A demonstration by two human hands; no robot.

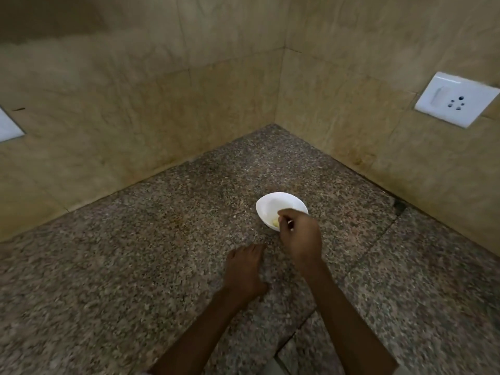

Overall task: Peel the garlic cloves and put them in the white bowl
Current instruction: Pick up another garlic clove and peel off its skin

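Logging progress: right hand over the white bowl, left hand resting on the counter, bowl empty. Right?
Not empty: the head view shows pale garlic inside the white bowl. The right hand is over it and the left hand rests on the counter, as stated.

We record one wide-angle head view, facing forward and down, close over the table [135, 266], wall corner [281, 85] at 12 o'clock.

The right hand [300, 236] hides part of the white bowl [273, 204]; whether its curled fingers [284, 215] hold anything is unclear.
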